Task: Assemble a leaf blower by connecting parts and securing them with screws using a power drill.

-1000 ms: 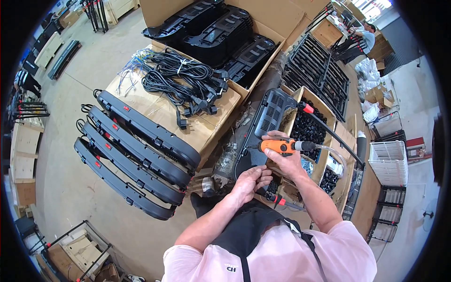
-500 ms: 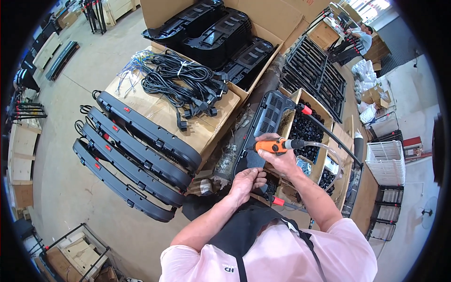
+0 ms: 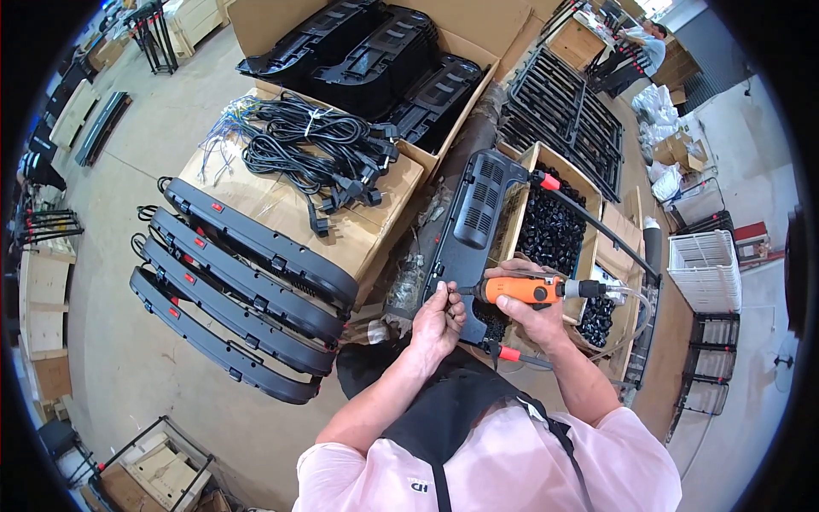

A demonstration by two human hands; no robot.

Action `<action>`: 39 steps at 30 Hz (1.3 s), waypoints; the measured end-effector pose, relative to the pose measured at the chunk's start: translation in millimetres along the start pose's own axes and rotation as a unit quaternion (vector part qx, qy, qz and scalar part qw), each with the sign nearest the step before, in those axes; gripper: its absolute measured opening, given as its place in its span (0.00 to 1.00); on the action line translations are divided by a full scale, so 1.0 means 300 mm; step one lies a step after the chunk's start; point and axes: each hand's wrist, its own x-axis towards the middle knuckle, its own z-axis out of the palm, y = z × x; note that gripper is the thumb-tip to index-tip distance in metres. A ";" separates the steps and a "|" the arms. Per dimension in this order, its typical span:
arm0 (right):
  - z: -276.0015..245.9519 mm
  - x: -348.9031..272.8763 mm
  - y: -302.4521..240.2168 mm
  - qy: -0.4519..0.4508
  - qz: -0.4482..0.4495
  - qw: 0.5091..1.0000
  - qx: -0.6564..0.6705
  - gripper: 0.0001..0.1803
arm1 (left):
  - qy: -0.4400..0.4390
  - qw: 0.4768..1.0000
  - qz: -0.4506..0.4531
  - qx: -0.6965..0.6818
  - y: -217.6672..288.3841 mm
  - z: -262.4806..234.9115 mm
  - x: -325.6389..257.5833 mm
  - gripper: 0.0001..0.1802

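An orange powered screwdriver [image 3: 531, 293] with a clear hose at its back lies almost level in my right hand [image 3: 542, 322], whose fingers wrap round its body. Its thin bit points left, to the fingertips of my left hand [image 3: 438, 324]. Those fingers are pinched together at the bit's tip; anything between them is too small to make out. Under and beyond both hands sits a long black plastic housing [image 3: 467, 247] with vent slots, in a frame with red-capped bars [image 3: 597, 224].
Several black housings with red switches [image 3: 256, 247] stand left of me. Bundled black power cords [image 3: 320, 149] lie on a cardboard box [image 3: 264, 213], before a carton of black shells [image 3: 375, 60]. Wooden bins [image 3: 559, 226] hold black parts at right. Another person [image 3: 644, 53] works far right.
The screwdriver has moved right and nearer to me, with its bit now at my left fingertips. My left hand has come slightly up off the housing's near part.
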 end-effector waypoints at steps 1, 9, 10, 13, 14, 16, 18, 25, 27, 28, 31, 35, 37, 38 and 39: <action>0.001 -0.004 0.000 0.002 0.000 1.000 0.001 0.33 | 0.000 1.000 -0.002 0.002 -0.001 0.000 -0.001 0.16; 0.000 -0.028 -0.011 0.012 0.018 1.000 0.010 0.33 | -0.003 1.000 0.013 0.001 -0.010 0.001 -0.005 0.15; 0.000 -0.030 -0.009 0.011 0.018 1.000 0.011 0.33 | -0.003 1.000 0.014 0.001 -0.010 -0.001 -0.007 0.15; 0.003 -0.030 -0.010 0.014 0.018 1.000 0.001 0.32 | -0.008 1.000 0.009 -0.006 -0.007 -0.001 -0.007 0.15; 0.004 -0.029 -0.004 0.011 0.018 1.000 0.000 0.32 | -0.002 1.000 0.009 -0.005 -0.005 -0.001 -0.007 0.15; 0.006 -0.030 0.002 0.009 0.018 1.000 -0.001 0.33 | 0.005 1.000 0.008 -0.004 -0.003 0.000 -0.008 0.15; 0.009 -0.028 0.004 0.012 0.019 1.000 -0.002 0.33 | 0.017 1.000 0.006 -0.003 -0.001 -0.001 -0.004 0.14; 0.014 -0.019 0.002 -0.001 0.028 0.999 -0.020 0.32 | 0.030 1.000 -0.003 -0.008 0.010 -0.005 0.007 0.14; 0.014 -0.017 0.013 -0.005 0.022 1.000 -0.015 0.32 | 0.041 0.999 -0.001 -0.001 0.012 0.003 0.007 0.15; 0.011 -0.015 0.019 -0.005 0.022 1.000 -0.015 0.32 | 0.041 0.999 -0.001 -0.001 0.014 0.006 0.008 0.15; 0.005 -0.015 0.029 -0.010 0.020 1.000 -0.017 0.32 | 0.049 0.999 -0.003 0.003 0.015 0.014 0.009 0.15; 0.008 -0.012 0.032 -0.005 0.023 1.000 -0.009 0.33 | 0.056 0.998 -0.006 -0.010 0.013 0.014 0.013 0.15; 0.010 -0.009 0.032 -0.003 0.023 1.000 -0.009 0.33 | 0.051 0.999 -0.006 -0.012 0.011 0.007 0.018 0.15; 0.011 -0.007 0.032 -0.001 0.022 1.000 -0.002 0.33 | 0.036 0.999 -0.006 -0.021 0.011 0.004 0.020 0.15; 0.012 -0.005 0.033 0.002 0.022 1.000 0.006 0.33 | 0.021 0.999 -0.007 -0.030 0.010 0.001 0.022 0.15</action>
